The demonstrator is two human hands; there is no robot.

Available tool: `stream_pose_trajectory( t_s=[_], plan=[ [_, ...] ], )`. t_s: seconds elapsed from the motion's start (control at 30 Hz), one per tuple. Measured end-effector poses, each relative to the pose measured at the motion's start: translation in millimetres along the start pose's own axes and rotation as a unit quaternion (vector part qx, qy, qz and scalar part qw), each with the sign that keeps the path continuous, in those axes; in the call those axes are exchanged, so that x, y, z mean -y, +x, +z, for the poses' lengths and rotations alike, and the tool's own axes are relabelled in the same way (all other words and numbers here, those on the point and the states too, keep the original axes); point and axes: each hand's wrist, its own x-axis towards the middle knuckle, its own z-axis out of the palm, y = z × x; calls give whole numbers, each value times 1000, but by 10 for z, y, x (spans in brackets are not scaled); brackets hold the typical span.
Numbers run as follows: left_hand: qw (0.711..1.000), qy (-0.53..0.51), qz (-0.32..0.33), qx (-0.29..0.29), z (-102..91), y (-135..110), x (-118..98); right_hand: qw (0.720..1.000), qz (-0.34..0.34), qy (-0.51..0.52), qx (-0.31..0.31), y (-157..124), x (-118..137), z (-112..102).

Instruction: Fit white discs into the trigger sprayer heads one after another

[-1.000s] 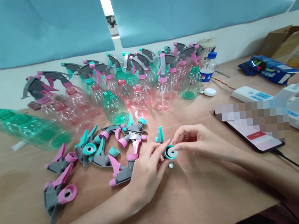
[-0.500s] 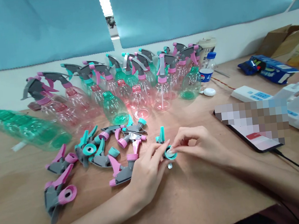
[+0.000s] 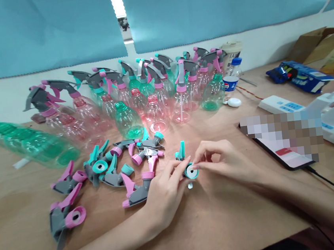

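Note:
My left hand (image 3: 166,186) is closed around a trigger sprayer head (image 3: 181,151) with a turquoise trigger and grey body. Its turquoise collar faces up, and a white washer (image 3: 192,172) with a dark centre hole lies flat inside it. My right hand (image 3: 218,157) has thumb and forefinger pinched together at the collar's right rim, touching the washer's edge. Left of my hands lie several loose sprayer heads, among them a pink and grey one (image 3: 139,189) beside my left hand and another (image 3: 68,221) with a white washer in its pink collar.
Behind stand several pink bottles (image 3: 158,118) and green bottles (image 3: 129,123), many topped with sprayers. Several green bottles (image 3: 31,143) lie at the left. On the right are a phone (image 3: 279,149) with a cable, a power strip (image 3: 282,105), a blue package (image 3: 305,76) and a Pepsi bottle (image 3: 230,83).
The white washer, tilted in the collar under my right fingertips before, now lies flat with its hole showing. My right fingertips have shifted slightly to the right rim; my left hand stays put.

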Motion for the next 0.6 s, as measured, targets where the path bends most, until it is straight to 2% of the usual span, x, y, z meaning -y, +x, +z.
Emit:
stream_pose_trajectory(
  t_s=[0.1,0.17,0.6],
  plan=[
    [1000,5,0,4,-4,-7,-2,995,-81,-56,-5,-9,10,0],
    [1000,7,0,5,-4,-11,-4,991,-112,-67,-10,-12,9,4],
    [1000,11,13,-9,0,-1,8,980,-157,-117,-18,-3,25,23]
  ],
)
